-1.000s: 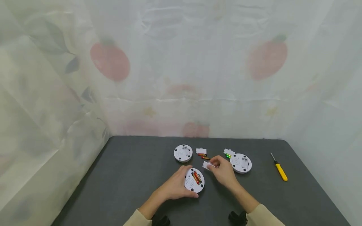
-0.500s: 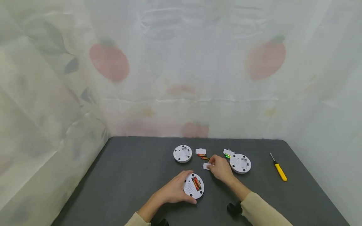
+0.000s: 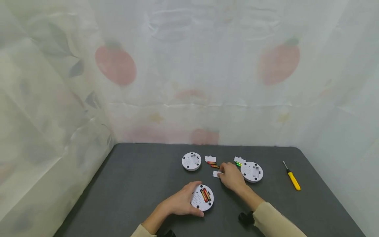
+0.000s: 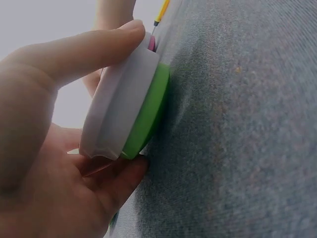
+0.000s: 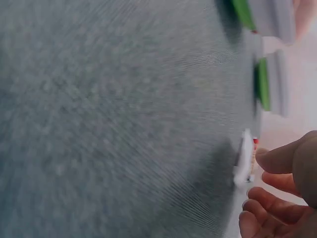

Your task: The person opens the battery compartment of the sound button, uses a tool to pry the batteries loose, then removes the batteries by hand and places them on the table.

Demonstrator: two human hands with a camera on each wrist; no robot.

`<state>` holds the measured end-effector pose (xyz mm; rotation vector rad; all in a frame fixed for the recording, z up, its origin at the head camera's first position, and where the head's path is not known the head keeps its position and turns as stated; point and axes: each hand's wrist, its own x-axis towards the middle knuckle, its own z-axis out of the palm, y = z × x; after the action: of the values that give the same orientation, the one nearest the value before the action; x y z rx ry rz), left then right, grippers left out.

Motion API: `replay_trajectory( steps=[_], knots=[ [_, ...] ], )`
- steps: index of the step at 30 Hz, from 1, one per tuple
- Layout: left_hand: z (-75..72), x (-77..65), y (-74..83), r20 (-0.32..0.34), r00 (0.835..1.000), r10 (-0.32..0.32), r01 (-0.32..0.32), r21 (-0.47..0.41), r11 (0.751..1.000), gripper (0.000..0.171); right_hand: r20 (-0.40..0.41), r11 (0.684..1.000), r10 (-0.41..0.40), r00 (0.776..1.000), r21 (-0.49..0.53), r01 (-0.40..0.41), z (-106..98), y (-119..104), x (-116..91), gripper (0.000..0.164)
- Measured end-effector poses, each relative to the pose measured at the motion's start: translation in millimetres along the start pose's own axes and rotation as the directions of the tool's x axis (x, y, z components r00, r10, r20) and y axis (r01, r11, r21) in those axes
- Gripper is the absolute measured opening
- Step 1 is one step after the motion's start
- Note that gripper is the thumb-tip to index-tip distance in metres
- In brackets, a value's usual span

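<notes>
My left hand (image 3: pixel 182 200) grips a round white battery device (image 3: pixel 196 199) by its sides, its underside with speaker holes facing up. Two red-and-black batteries (image 3: pixel 205 195) lie in its compartment. From the left wrist, its green face (image 4: pixel 151 111) points toward the table. My right hand (image 3: pixel 232 177) is over the right end of a white battery cover (image 3: pixel 215 173) lying on the table. In the right wrist view a gap shows between thumb and fingers, with the cover (image 5: pixel 242 161) just beyond their tips; whether they touch it is hard to tell.
A second white device (image 3: pixel 188 162) stands at the back, a third (image 3: pixel 248 169) right of my right hand; both compartments hold no batteries. Another cover (image 3: pixel 210 159) and red batteries (image 3: pixel 211 163) lie between them. A cover (image 3: pixel 239 160) with green batteries (image 3: pixel 238 164) and a yellow screwdriver (image 3: pixel 293 181) lie rightward.
My right hand has lowered the battery cover from a tilted hold to flat on the table. My left hand has drawn the device a little toward me.
</notes>
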<state>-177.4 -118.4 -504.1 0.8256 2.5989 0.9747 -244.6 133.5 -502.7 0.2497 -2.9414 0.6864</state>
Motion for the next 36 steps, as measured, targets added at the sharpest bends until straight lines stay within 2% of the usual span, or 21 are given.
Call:
replay_trajectory(
  steps=[5, 11, 17, 21, 27, 36],
  knots=[
    [0.2, -2.1, -2.5, -0.002, 1.000, 0.027, -0.027, -0.017, 0.999, 0.105, -0.058, 0.997, -0.062, 0.996, 0.050, 0.065, -14.3, 2.3, -10.9, 0.011],
    [1.7, -1.3, -5.0, 0.005, 0.999, 0.033, -0.033, -0.033, 0.999, 0.103, -0.134, 0.990, -0.110, 0.985, 0.078, 0.121, -42.9, 14.6, -27.6, 0.008],
    [2.9, -0.7, -3.7, 0.015, 0.999, 0.037, -0.037, -0.024, 0.999, 0.106, -0.208, 0.987, -0.138, 0.968, 0.049, 0.151, -71.0, 35.5, -43.8, 0.007],
    [4.2, -1.7, -2.4, 0.000, 1.000, 0.027, -0.027, -0.016, 1.000, 0.108, -0.225, 0.991, -0.113, 0.968, 0.045, 0.126, -86.9, 54.4, -50.6, 0.008],
    [5.3, -3.0, -0.1, -0.037, 0.999, 0.003, -0.002, 0.004, 1.000, 0.105, -0.253, 0.999, -0.035, 0.967, 0.017, 0.041, -106.5, 88.2, -56.3, 0.013],
    [4.7, -1.5, 1.6, -0.060, 0.998, 0.006, -0.006, 0.008, 1.000, 0.100, -0.349, 0.999, 0.033, 0.936, -0.022, -0.043, -117.7, 147.9, -64.4, 0.019]
  ],
)
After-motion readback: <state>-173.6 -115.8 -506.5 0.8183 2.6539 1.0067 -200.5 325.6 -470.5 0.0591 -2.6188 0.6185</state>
